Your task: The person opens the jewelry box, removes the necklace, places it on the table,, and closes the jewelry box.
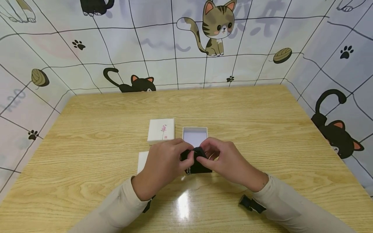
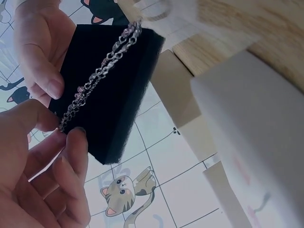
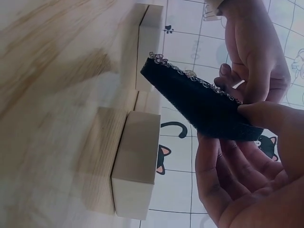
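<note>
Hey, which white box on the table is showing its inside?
The rightmost box, just beyond the black pad; the flower-topped box and the partly hidden one show only outer surfaces.

One left hand (image 1: 165,156) and one right hand (image 1: 228,158) share one table (image 1: 262,119) before me with one black pad (image 1: 201,166) and one silvery chain (image 2: 97,72). Three white boxes or lids (image 1: 157,129), one open, complete the count, beside four printed paw prints (image 1: 346,52) and two yarn balls (image 1: 282,55).

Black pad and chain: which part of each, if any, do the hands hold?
The right hand grips the black pad along one edge; the left hand pinches the chain where it meets the pad's edge.
</note>
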`<act>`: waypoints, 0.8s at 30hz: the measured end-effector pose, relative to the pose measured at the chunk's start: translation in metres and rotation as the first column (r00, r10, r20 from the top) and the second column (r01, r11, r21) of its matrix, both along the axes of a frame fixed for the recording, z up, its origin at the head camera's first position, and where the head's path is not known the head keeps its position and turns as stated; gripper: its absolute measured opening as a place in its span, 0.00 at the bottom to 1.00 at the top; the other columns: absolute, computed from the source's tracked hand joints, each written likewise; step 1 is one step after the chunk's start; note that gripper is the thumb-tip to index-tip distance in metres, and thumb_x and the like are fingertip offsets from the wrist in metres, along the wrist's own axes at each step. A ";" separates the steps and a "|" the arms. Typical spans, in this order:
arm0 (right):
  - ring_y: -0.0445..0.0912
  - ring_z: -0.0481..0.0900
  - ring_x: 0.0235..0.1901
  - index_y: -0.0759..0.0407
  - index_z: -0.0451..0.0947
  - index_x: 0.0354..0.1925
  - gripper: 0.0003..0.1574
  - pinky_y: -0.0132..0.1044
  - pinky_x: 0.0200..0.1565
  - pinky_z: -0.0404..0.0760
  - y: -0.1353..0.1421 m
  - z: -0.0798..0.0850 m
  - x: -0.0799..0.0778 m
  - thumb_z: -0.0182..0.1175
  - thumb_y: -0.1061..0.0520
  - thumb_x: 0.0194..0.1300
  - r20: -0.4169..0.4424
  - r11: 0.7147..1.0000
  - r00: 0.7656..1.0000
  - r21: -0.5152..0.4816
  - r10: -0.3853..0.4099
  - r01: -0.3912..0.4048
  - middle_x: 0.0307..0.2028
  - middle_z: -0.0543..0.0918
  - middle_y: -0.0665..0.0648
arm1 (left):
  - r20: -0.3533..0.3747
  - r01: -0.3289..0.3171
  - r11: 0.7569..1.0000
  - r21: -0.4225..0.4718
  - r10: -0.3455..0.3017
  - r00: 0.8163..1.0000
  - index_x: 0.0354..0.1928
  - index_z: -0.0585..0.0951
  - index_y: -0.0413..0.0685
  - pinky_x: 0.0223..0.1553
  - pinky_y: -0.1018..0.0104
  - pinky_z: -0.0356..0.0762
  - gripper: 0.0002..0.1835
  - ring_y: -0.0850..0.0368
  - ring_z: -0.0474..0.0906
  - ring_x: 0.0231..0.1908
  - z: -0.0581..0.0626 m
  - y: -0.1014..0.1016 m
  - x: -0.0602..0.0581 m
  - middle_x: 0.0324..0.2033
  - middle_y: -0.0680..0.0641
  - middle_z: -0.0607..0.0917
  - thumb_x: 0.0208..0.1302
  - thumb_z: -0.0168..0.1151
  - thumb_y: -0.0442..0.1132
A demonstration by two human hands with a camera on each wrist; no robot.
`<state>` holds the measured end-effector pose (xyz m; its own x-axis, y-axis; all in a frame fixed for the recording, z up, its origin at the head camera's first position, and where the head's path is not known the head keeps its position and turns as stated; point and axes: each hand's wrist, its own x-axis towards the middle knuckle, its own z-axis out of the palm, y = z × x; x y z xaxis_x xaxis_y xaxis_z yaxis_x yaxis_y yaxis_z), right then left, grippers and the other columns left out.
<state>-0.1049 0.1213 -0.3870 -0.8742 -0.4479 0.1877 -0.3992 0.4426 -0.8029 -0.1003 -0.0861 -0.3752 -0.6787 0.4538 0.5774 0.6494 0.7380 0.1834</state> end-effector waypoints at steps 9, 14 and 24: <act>0.36 0.82 0.30 0.54 0.80 0.40 0.10 0.32 0.36 0.83 0.000 -0.003 -0.001 0.70 0.60 0.61 0.020 0.999 0.999 0.013 0.033 -0.033 0.30 0.86 0.47 | 0.017 0.007 1.000 -0.024 -0.007 1.000 0.26 0.87 0.54 0.16 0.78 0.59 0.03 0.70 0.66 0.15 0.000 -0.002 -0.001 0.22 0.58 0.84 0.51 0.70 0.35; 0.36 0.82 0.31 0.55 0.79 0.40 0.09 0.32 0.36 0.84 0.001 -0.004 -0.002 0.70 0.60 0.62 0.036 0.998 0.997 0.018 0.066 -0.067 0.31 0.85 0.48 | 0.025 0.005 1.000 -0.015 -0.004 1.000 0.25 0.86 0.53 0.16 0.78 0.56 0.04 0.70 0.63 0.15 0.000 -0.003 -0.001 0.21 0.58 0.83 0.52 0.69 0.35; 0.36 0.84 0.31 0.57 0.77 0.41 0.12 0.32 0.36 0.83 0.003 -0.004 -0.002 0.69 0.60 0.62 0.144 0.990 0.982 0.053 0.123 -0.132 0.31 0.87 0.48 | 0.013 0.000 1.000 0.015 0.000 1.000 0.26 0.85 0.52 0.16 0.79 0.57 0.04 0.70 0.66 0.15 0.001 -0.003 -0.002 0.23 0.56 0.85 0.53 0.69 0.34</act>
